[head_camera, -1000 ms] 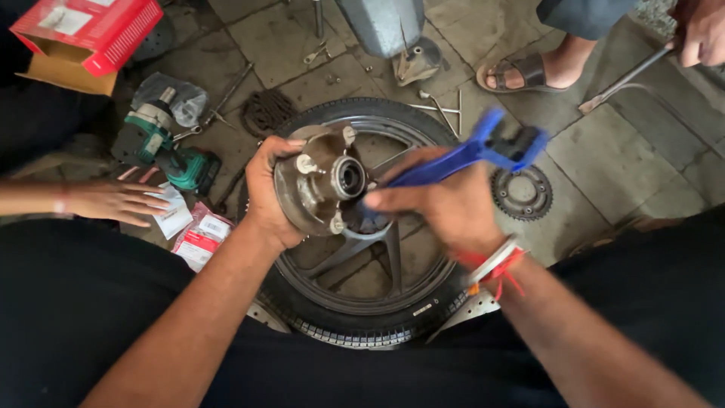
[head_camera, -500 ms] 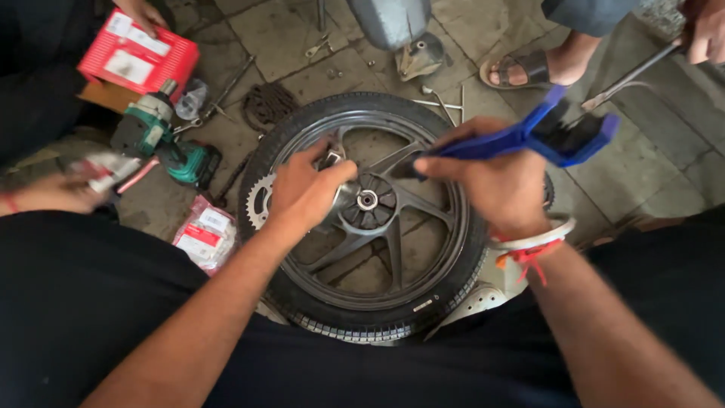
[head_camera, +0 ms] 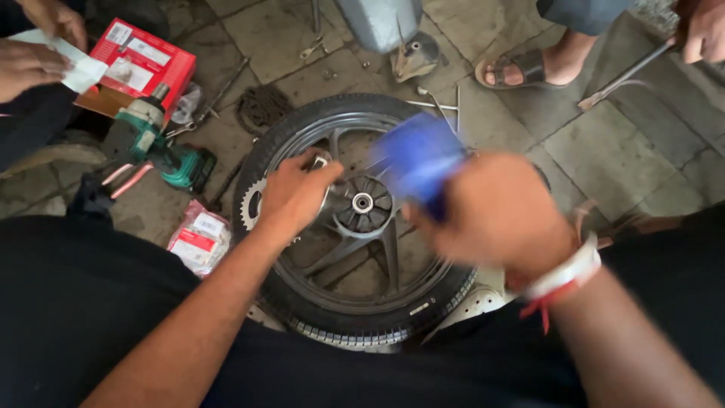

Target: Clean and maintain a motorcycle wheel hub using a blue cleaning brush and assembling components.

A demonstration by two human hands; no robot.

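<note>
Head view: left hand point(head_camera: 291, 198) at wheel point(head_camera: 302, 302) hub.

Red box point(head_camera: 143, 64) with white labels top left; seemingly plastic-wrapped red-white packets point(head_camera: 200, 238) beside tyre point(head_camera: 362, 329).

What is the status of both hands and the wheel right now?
Left hand grips a metal part at the wheel hub. Right hand grips a blue tool, blurred. Sprocket lies under the wheel's left edge.

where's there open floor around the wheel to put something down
Bare paving lies right of the wheel, bordered by the sandalled foot and metal rod. Left is crowded: green power tool, red box, packets, chain.
</note>
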